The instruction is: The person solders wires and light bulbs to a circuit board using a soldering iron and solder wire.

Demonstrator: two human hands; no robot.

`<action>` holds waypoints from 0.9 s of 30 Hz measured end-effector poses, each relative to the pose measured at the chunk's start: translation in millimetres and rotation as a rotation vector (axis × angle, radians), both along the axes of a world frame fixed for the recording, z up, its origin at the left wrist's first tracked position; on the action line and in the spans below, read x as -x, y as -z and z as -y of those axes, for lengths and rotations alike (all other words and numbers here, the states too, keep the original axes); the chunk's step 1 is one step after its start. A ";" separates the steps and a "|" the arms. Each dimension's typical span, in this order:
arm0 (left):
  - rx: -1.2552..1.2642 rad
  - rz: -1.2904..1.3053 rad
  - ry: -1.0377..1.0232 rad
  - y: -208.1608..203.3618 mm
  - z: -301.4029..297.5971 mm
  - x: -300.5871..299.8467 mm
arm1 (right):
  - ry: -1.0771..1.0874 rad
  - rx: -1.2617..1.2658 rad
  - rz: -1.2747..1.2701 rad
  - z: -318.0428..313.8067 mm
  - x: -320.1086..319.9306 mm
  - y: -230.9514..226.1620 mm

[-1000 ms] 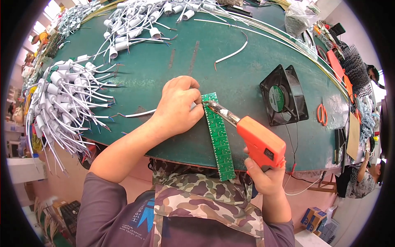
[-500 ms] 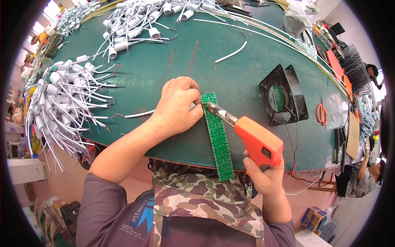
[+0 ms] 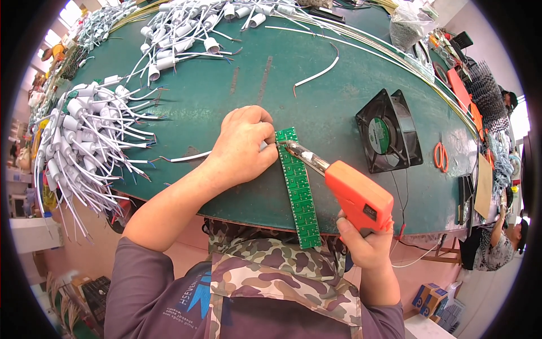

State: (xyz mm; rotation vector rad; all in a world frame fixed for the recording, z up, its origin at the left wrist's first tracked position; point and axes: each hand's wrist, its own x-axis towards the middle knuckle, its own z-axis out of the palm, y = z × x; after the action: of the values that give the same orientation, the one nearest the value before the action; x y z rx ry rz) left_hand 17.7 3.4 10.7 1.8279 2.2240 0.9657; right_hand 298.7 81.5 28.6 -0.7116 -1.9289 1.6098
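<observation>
My right hand (image 3: 367, 243) is closed round the grip of an orange soldering gun (image 3: 359, 195). Its metal tip meets the far end of a long green circuit board strip (image 3: 301, 195), at the left edge. Beside that edge, my left hand (image 3: 243, 141) is closed in a pinch on a white cable (image 3: 192, 157), whose other end sticks out to the left with bare coloured wires. The pinched cable end lies mostly hidden behind my fingers. The strip runs toward me, and its near end reaches past the table's front edge.
A black cooling fan (image 3: 389, 130) stands right of the board, with red-handled scissors (image 3: 441, 156) beyond it. White lamp sockets with cables (image 3: 84, 141) are heaped at left, more (image 3: 180, 34) at the back. One loose white cable (image 3: 319, 72) lies mid-table. A person (image 3: 497, 248) is at far right.
The soldering gun and my right hand have shifted slightly to the right, the tip staying near the board's far end. My left hand has hardly moved.
</observation>
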 end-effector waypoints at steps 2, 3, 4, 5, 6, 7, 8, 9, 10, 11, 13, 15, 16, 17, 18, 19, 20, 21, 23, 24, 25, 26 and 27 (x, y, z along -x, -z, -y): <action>0.003 0.000 0.003 -0.1 -0.1 0.5 | 0.038 0.051 -0.030 4.8 4.4 -6.6; 0.005 0.000 0.007 -0.3 -0.2 0.8 | 0.077 0.102 -0.060 6.1 5.6 -8.4; 0.005 0.001 0.006 -0.4 -0.1 1.1 | 0.076 0.102 -0.060 3.0 2.1 -4.8; 0.007 0.001 0.008 -0.7 0.0 1.5 | -0.014 -0.026 -0.025 -2.5 -4.2 1.6; 0.008 0.002 0.011 -1.0 0.1 1.9 | -0.105 -0.155 0.010 -5.4 -7.3 4.4; 0.008 0.002 0.011 -1.3 0.1 2.2 | -0.104 -0.156 0.010 -5.2 -7.3 4.4; 0.009 0.000 0.013 -1.1 -0.1 2.4 | -0.107 -0.154 0.004 -5.2 -6.3 4.4; 0.011 -0.002 0.015 -1.0 -0.4 2.5 | -0.110 -0.151 -0.002 -5.4 -5.3 4.4; 0.010 -0.002 0.016 -0.8 -0.8 2.7 | -0.109 -0.152 -0.002 -6.2 -4.2 4.5; 0.008 -0.004 0.019 -0.4 -1.0 2.9 | -0.125 -0.168 -0.012 -7.2 -2.9 4.5; 0.005 -0.005 0.023 -0.2 -1.9 2.9 | -0.139 -0.185 -0.021 -6.7 -2.0 4.4; 0.018 0.004 0.021 -2.0 -0.4 3.2 | -0.111 -0.142 0.007 -4.7 -0.5 3.3; 0.017 0.003 0.019 -2.3 0.3 3.3 | -0.113 -0.142 0.006 -4.5 0.0 2.8; 0.014 0.003 0.020 -1.7 0.1 3.3 | -0.111 -0.162 0.019 -4.7 0.5 2.4; 0.011 0.004 0.021 -1.2 0.2 3.3 | -0.109 -0.182 0.032 -4.9 1.1 2.0; 0.010 0.004 0.021 -0.9 0.2 3.2 | -0.110 -0.183 0.032 -3.1 3.5 1.0; 0.012 0.001 0.020 -0.6 0.1 3.1 | -0.046 -0.148 0.019 -0.1 7.3 -0.5; 0.014 -0.002 0.018 -0.6 0.3 3.0 | 0.018 -0.113 0.006 1.6 9.4 -1.7; 0.012 -0.001 0.015 -0.8 0.2 2.6 | 0.018 -0.091 0.023 2.1 8.7 -3.6; 0.010 0.002 0.014 -0.5 -0.4 2.4 | 0.020 -0.068 0.042 2.1 8.1 -4.0; 0.010 0.003 0.016 0.0 -0.9 2.3 | 0.022 -0.068 0.043 1.9 7.9 -3.1; 0.010 0.004 0.013 -0.3 -0.9 2.3 | 0.019 -0.105 0.038 1.5 7.9 -1.9; 0.011 0.005 0.011 -0.5 -0.9 2.2 | 0.017 -0.142 0.033 1.4 8.0 -1.3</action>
State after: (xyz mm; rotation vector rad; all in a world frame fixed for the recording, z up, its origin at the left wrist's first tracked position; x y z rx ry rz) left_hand 15.5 4.3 11.2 1.8292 2.2100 0.9533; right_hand 290.8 80.0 30.0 -0.6982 -2.0320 1.4428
